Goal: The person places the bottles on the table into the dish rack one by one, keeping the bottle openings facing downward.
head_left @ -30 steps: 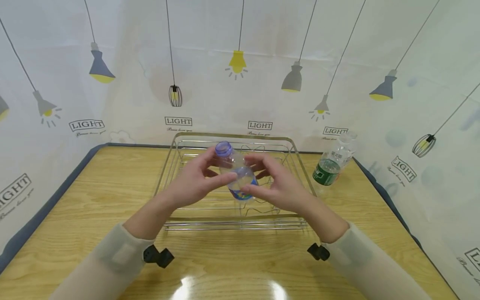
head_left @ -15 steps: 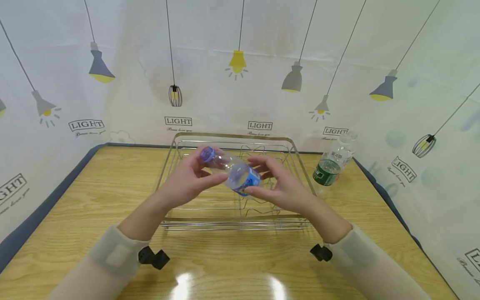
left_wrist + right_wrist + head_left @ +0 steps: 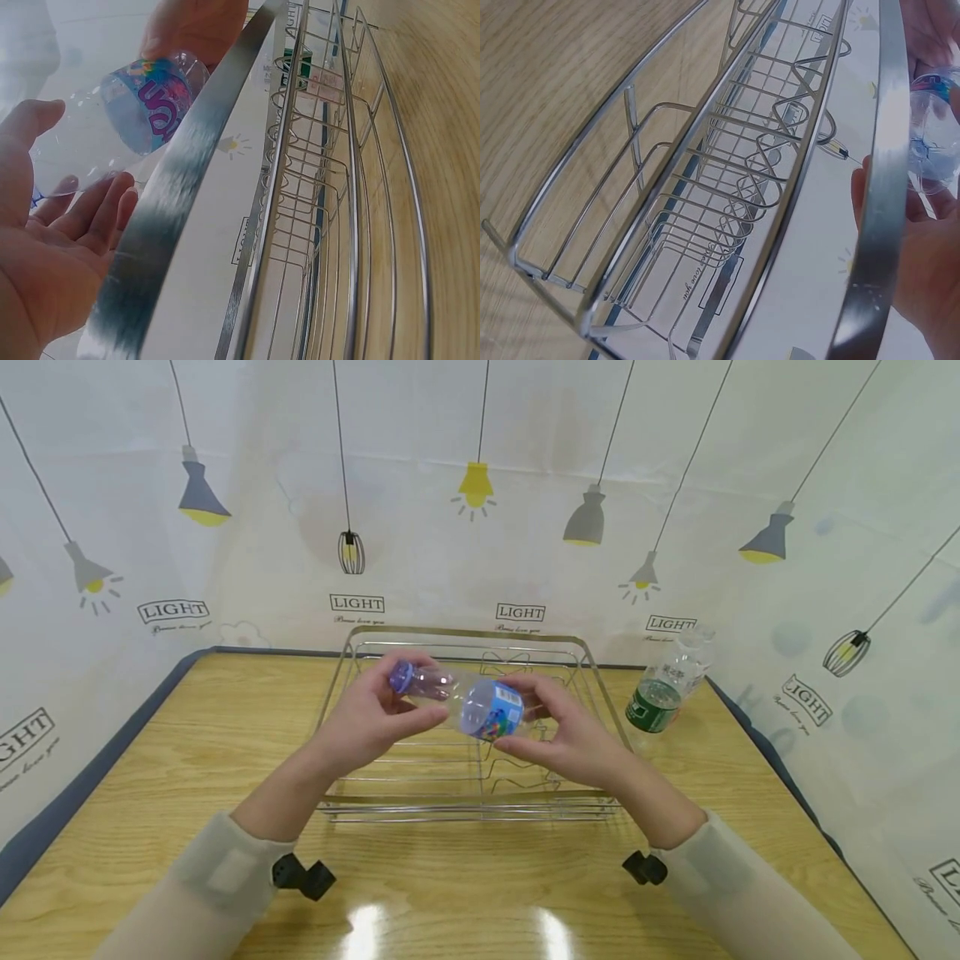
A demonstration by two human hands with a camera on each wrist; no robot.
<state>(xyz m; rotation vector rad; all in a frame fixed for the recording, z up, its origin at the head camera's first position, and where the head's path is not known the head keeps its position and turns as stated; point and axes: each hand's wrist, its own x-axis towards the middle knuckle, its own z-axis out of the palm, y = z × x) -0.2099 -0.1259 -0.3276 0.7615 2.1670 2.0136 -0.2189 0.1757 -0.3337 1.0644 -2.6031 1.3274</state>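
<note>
A clear plastic bottle (image 3: pixel 491 708) with a blue label and a purple top lies nearly level between my hands, over the wire rack. On its neck side, my left hand (image 3: pixel 363 718) holds it with thumb in front and fingers behind. My right hand (image 3: pixel 573 735) grips the labelled base end between thumb and fingers. From the left wrist, the bottle (image 3: pixel 146 109) shows pink lettering on its label. In the right wrist view the rack's rim covers part of my right hand (image 3: pixel 930 277).
Below the hands a metal wire dish rack (image 3: pixel 468 796) stands on the wooden table (image 3: pixel 480 877). A second clear bottle with a green label (image 3: pixel 654 704) is at the right, beyond the rack. A curtain printed with lamps (image 3: pixel 420 502) closes off the back and sides.
The bottle has tipped from nearly upright to almost level, its purple top swinging left and down. The left hand has shifted slightly left with the neck; the right stays at the base.
</note>
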